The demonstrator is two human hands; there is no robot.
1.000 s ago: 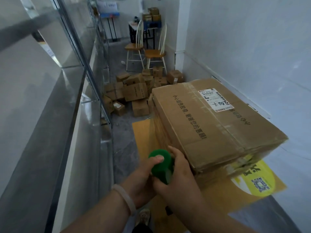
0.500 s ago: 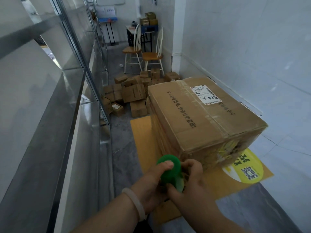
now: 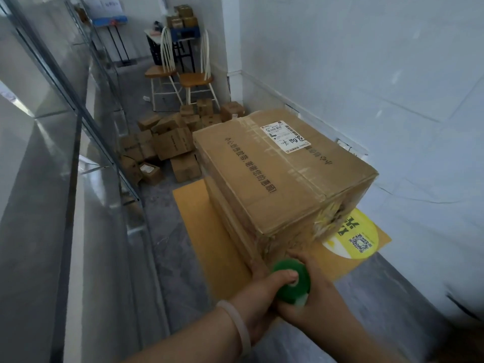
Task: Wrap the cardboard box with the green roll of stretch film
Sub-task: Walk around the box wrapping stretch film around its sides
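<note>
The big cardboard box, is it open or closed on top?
Closed: the cardboard box has its top flaps lying flat, taped along the seam, with a white label on top.

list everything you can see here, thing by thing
cardboard box: one, brown, on the mat by the right wall
shipping label: one, white, on the box top
mat: one, orange, on the floor under the box
round sticker: one, yellow with a QR code, on the mat's right corner
small cardboard boxes: a pile, brown, on the floor beyond the mat
chairs: two, white frames and wooden seats, behind the pile
green roll of stretch film: one, at the box's near corner
bracelet: one, pale, left wrist
left hand: grips the roll, thumb across its end
right hand: holds the roll's right side
</note>
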